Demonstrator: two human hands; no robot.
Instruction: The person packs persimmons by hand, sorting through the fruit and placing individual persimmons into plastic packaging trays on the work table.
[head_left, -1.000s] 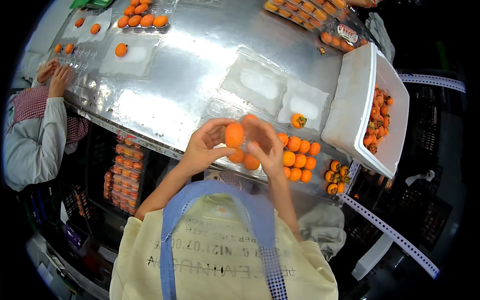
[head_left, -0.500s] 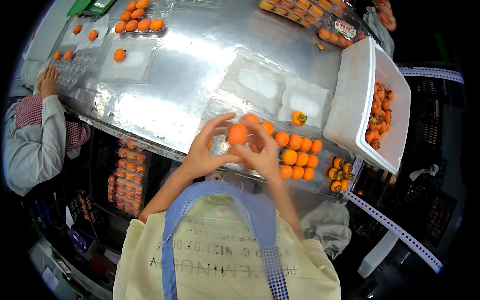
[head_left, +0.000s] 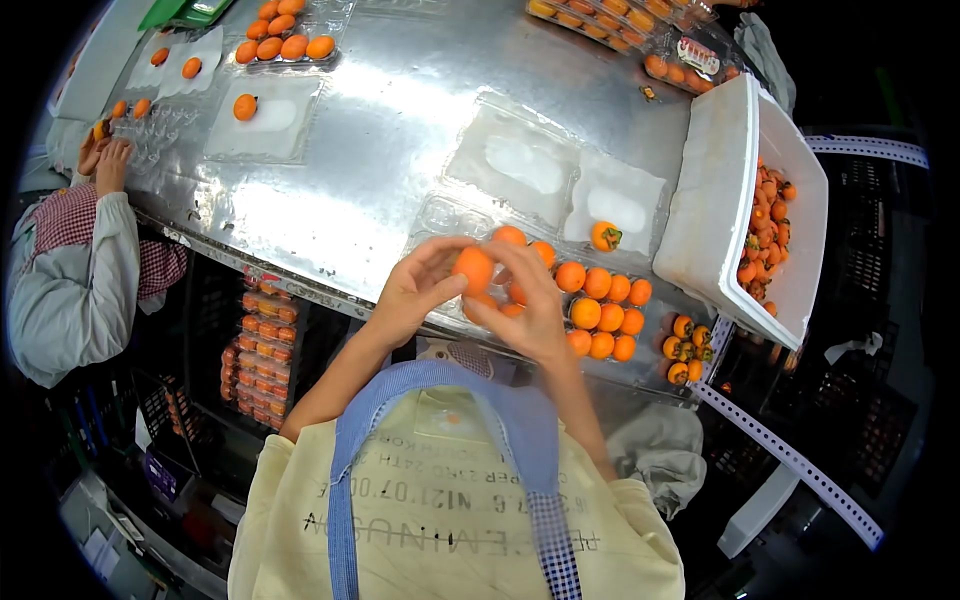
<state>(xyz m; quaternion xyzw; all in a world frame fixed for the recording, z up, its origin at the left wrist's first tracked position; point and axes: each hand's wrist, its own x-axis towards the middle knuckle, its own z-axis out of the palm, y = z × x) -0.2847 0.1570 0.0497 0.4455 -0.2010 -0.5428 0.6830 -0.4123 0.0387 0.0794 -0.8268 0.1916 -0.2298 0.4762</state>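
An orange persimmon (head_left: pixel 473 268) is held between my two hands above a clear plastic tray (head_left: pixel 445 215). The curled fingers and thumb of my left hand (head_left: pixel 415 290) press on its left side. From the right, the fingers of my right hand (head_left: pixel 530 305) close round it. Rows of persimmons (head_left: pixel 597 283) fill the tray's right part, and my hands partly hide the middle ones. Behind the tray lies its clear lid (head_left: pixel 465 165), with white foam pads. On the right-hand pad (head_left: pixel 590 185) rests one persimmon (head_left: pixel 605 236) with its green calyx up.
A white foam box (head_left: pixel 700 180) of persimmons stands tilted at the right. Loose persimmons (head_left: pixel 687 348) lie by the table's right edge. Packed trays (head_left: pixel 690 62) sit at the back. At the left, a co-worker's hands (head_left: pixel 108 165) are over another tray. Filled packs (head_left: pixel 262 355) are stacked below.
My fingers have closed in more around the persimmon, which has shifted slightly and turned. The co-worker's hands at the left now show a persimmon. The whole view has shifted a little.
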